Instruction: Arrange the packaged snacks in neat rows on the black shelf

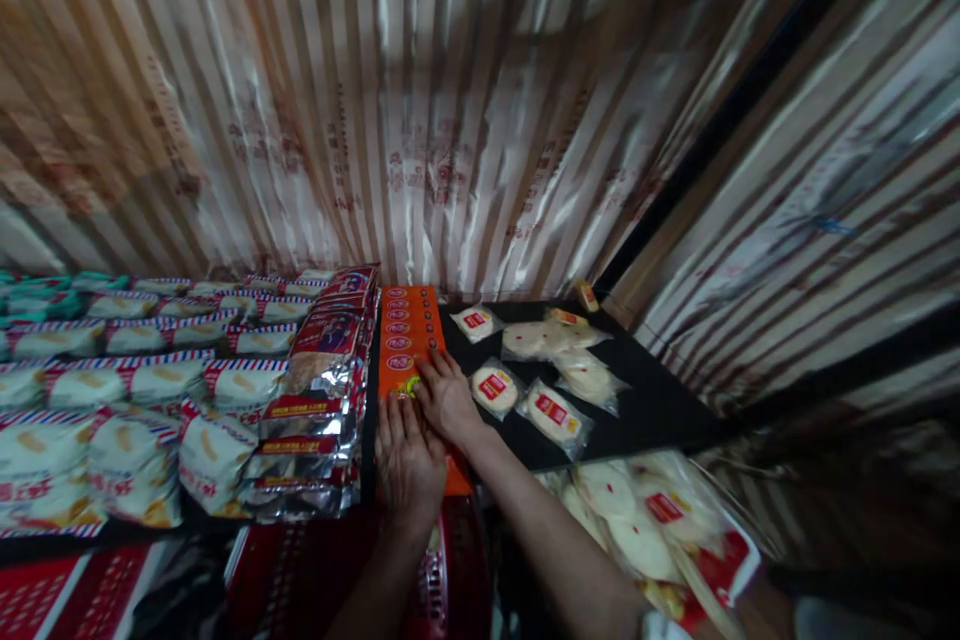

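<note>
Head view: left hand (411, 465) and right hand (450, 405) rest on the orange sheet (409, 320), fingers straightened and laid flat; it lies on the black bench (660, 400) between red-and-silver packets (326, 340) and wrapped flatbreads (495, 388).

Flat orange rectangular strip of packaging (405, 325) lies at mid-table, on the flat black tabletop (652, 400). Left hand (410, 458) and right hand (448, 402) rest on it, the right farther in. Left of the strip: glossy red-and-silver foil packets (311, 410); beyond them, rows of white plastic pouches with striped edges (133, 470). Right: round white cakes in clear wrappers (495, 388). Behind: striped brown-and-white plastic sheeting (450, 120). Below the front edge, left: red perforated plastic crates (64, 590).
</note>
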Action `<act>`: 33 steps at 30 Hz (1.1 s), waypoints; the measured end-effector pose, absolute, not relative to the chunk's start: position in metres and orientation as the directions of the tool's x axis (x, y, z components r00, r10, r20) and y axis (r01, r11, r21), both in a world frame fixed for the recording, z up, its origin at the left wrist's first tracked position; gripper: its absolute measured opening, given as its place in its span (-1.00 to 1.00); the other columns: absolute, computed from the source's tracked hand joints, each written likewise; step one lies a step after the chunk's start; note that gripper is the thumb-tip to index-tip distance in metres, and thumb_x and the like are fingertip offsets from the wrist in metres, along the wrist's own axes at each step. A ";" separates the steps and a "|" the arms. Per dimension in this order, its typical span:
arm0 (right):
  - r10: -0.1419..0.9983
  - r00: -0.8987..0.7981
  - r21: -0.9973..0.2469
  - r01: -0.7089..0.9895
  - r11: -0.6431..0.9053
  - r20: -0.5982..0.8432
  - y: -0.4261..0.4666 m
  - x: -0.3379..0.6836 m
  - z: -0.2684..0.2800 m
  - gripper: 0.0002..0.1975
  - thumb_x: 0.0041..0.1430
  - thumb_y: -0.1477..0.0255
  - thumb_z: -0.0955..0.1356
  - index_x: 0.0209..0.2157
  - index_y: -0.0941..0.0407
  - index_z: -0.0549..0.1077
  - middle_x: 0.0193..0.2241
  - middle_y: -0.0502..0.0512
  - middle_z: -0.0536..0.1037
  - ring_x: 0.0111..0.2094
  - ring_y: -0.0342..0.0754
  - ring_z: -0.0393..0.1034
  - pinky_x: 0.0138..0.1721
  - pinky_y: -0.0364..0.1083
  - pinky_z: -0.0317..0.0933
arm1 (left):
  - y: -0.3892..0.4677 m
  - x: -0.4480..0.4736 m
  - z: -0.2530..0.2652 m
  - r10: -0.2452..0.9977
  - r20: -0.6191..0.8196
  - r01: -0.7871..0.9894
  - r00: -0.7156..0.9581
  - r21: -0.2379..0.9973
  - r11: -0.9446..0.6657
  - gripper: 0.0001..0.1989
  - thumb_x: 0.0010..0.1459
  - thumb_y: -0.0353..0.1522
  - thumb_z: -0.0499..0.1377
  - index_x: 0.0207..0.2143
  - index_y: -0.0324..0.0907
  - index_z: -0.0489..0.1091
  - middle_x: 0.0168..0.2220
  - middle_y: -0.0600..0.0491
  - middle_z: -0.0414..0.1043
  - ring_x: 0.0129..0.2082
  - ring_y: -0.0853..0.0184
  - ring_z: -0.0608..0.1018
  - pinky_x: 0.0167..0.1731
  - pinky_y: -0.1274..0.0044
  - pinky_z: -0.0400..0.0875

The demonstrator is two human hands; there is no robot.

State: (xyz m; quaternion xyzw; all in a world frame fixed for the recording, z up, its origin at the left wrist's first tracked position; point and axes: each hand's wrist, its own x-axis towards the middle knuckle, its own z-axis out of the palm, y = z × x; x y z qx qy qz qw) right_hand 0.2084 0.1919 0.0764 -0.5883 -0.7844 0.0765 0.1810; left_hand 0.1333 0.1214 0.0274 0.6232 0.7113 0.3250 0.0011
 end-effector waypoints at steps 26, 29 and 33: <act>0.885 0.192 -0.798 0.542 0.265 0.424 0.043 0.222 0.083 -0.72 0.22 0.30 0.21 -0.09 0.12 0.29 -0.24 0.13 0.46 -0.26 -0.06 0.40 -0.21 -0.03 0.30 | 0.029 0.110 0.084 0.968 0.220 0.806 0.118 0.548 -0.223 -0.71 0.19 -0.40 -0.08 -0.17 -0.16 0.39 -0.09 -0.03 0.40 -0.03 0.26 0.38 -0.03 0.46 0.30; 0.966 0.068 -0.793 0.588 0.162 0.248 0.002 0.223 0.066 -0.76 0.23 0.31 0.19 -0.14 0.11 0.33 -0.36 0.08 0.50 -0.36 -0.08 0.41 -0.30 -0.09 0.30 | -0.014 0.089 0.061 0.976 -0.047 0.807 0.211 0.571 -0.147 -0.76 0.13 -0.43 -0.04 -0.25 -0.15 0.41 -0.18 -0.04 0.43 -0.13 0.26 0.45 -0.13 0.46 0.36; 0.897 -0.410 -0.649 0.730 0.213 -0.167 -0.013 0.200 0.036 -0.75 0.19 0.45 0.18 -0.17 0.13 0.41 -0.25 0.16 0.55 -0.22 -0.04 0.45 -0.19 -0.11 0.28 | -0.028 0.052 0.013 0.882 -0.450 0.856 0.142 0.504 0.119 -0.79 0.10 -0.46 0.05 -0.26 -0.25 0.44 -0.18 -0.15 0.45 -0.19 0.19 0.50 -0.19 0.40 0.39</act>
